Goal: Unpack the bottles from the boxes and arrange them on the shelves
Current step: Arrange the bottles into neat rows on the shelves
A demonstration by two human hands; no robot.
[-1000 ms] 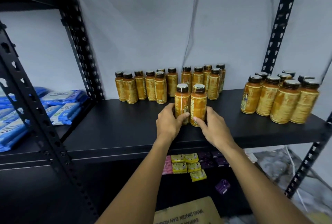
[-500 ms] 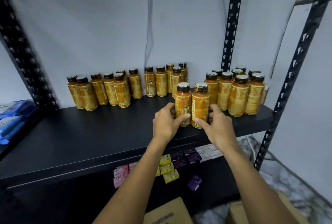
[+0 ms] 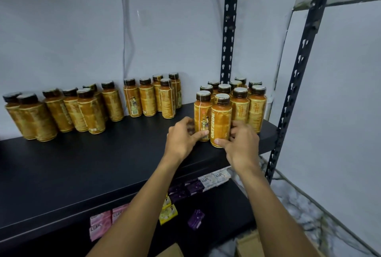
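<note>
Orange and gold, the left bottle [image 3: 203, 116] and the right bottle [image 3: 221, 120] stand side by side, touching, near the right edge of the shelf [image 3: 103, 166]. They are just in front of the bunch of bottles [image 3: 240, 102] in the back right corner. My left hand [image 3: 181, 141] grips the left bottle low down, with fingers curled round it. My right hand [image 3: 242, 145] grips the right bottle the same way, with the thumb near its bottom. I think they are full, so a bit heavy for their size, and hard, not squishy. I cannot tell if they are glass or plastic, so I would treat them as things that can break. The shiny label [image 3: 221, 130] may be slippery. Holding low on the fat part feels safe to me. Holding by the thin neck could let a bottle swing. Both bottles stand straight up, with their dark caps [image 3: 203, 96] to the ceiling and the long side going up and down. I cannot tell if their bottoms sit on the shelf or hang just above it.
</note>
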